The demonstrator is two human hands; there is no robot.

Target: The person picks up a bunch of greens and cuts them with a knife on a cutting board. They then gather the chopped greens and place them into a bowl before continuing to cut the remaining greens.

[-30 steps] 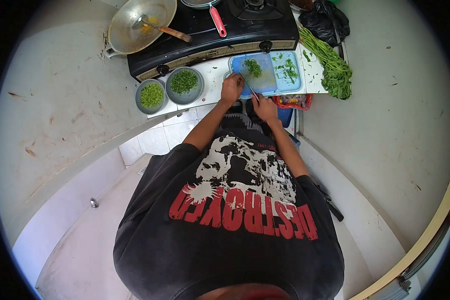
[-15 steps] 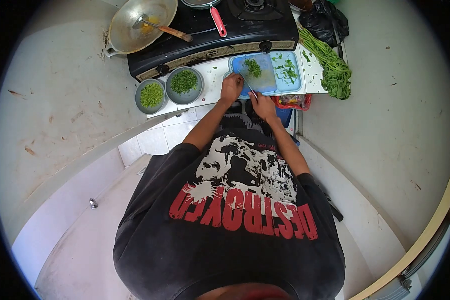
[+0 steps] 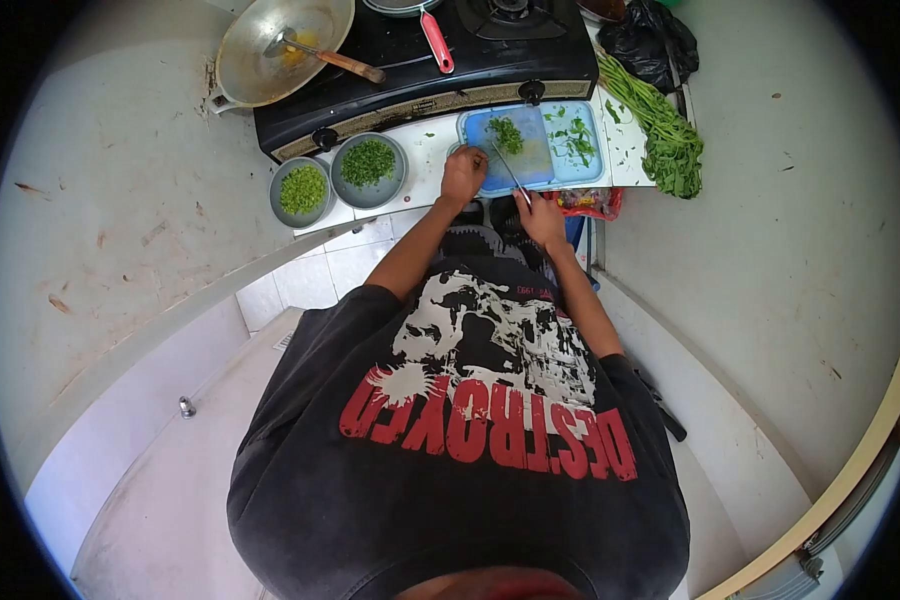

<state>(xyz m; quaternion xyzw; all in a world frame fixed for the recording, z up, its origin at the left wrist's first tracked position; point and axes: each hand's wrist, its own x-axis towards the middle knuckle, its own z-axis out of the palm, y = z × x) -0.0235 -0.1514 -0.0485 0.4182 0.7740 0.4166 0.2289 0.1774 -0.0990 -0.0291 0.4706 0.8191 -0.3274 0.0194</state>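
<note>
My right hand is closed around the handle of a knife. The blade points up and left over a blue cutting board. My left hand rests at the board's left edge with its fingers curled together; what they may hold is hidden. A small heap of chopped green leaves lies on the upper part of the board, just beyond the knife tip. The board sits on a light blue tray, whose right side carries loose leaf pieces.
Two grey bowls, one of dark chopped greens and one of paler pieces, stand left. Behind is a black stove with a wok and a red-handled pan. Leafy stalks and a black bag lie right.
My right hand and the knife have moved right and slightly toward me, so the blade is now apart from my left hand. My left hand has hardly moved.
</note>
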